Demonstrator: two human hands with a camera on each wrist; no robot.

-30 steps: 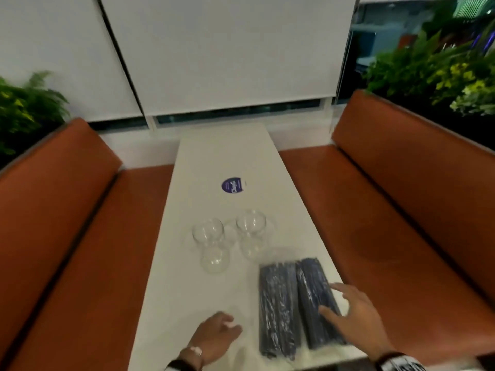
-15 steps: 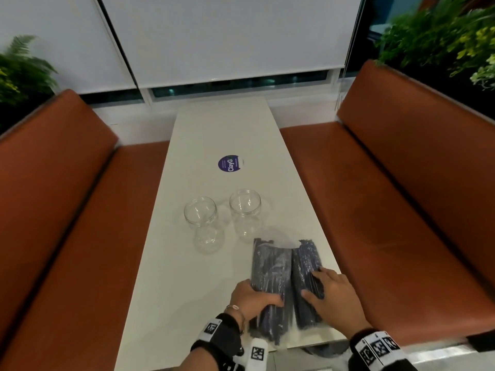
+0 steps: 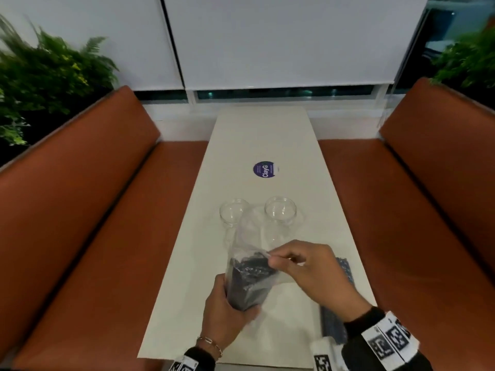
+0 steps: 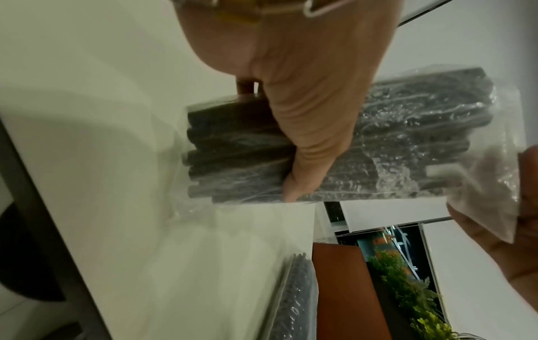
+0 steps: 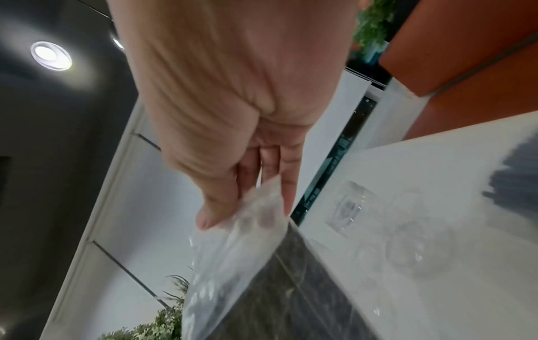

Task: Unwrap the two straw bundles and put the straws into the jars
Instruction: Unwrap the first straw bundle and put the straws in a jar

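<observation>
My left hand (image 3: 227, 309) grips the lower end of one bundle of dark straws (image 3: 250, 279) in a clear plastic wrapper, held upright above the white table (image 3: 241, 145). Its thumb crosses the bundle (image 4: 407, 142) in the left wrist view. My right hand (image 3: 302, 266) pinches the wrapper's loose top edge (image 5: 256, 220) between thumb and fingers. The second wrapped bundle (image 3: 344, 266) lies flat on the table at the right, mostly hidden under my right forearm. Two empty clear glass jars (image 3: 233, 212) (image 3: 280, 210) stand side by side just beyond my hands.
A round purple sticker (image 3: 264, 170) lies on the table past the jars. Orange bench seats (image 3: 80, 210) (image 3: 428, 210) run along both sides of the narrow table. Green plants (image 3: 40, 76) stand behind the left bench, and a window blind closes the far end.
Both hands lay on the two flat bundles before. My left hand has lifted the left bundle upright off the table, and my right hand has moved from the right bundle to pinch its wrapper top.
</observation>
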